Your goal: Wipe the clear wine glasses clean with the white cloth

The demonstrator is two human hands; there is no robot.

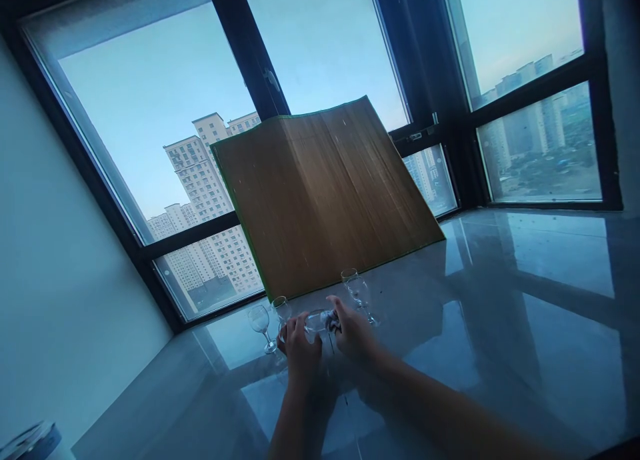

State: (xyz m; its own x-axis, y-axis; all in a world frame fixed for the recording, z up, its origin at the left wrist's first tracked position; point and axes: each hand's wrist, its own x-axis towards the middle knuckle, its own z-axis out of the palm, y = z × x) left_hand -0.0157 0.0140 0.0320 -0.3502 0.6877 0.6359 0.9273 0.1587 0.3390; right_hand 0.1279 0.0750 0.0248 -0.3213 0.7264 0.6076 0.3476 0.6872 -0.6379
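Observation:
Between my hands a clear glass [316, 321], apparently a wine glass, lies sideways. My left hand [301, 350] is closed round its left end, and the fingers hide that part. My right hand [353, 332] is closed on a small crumpled cloth [332, 321], pressed at the right end of the glass. A stemmed wine glass [259, 320] stands upright left of my left hand. Just behind that hand shows a second wine glass [281, 307], its lower part hidden. Another wine glass [357, 291] stands beyond my right hand.
Glossy tiles cover the sill [430, 373] under my arms. A brown panel with green edging [330, 200] leans against the dark-framed windows behind the glasses. A white wall [65, 233] borders the left, and a round container [37, 440] sits at the lower left corner.

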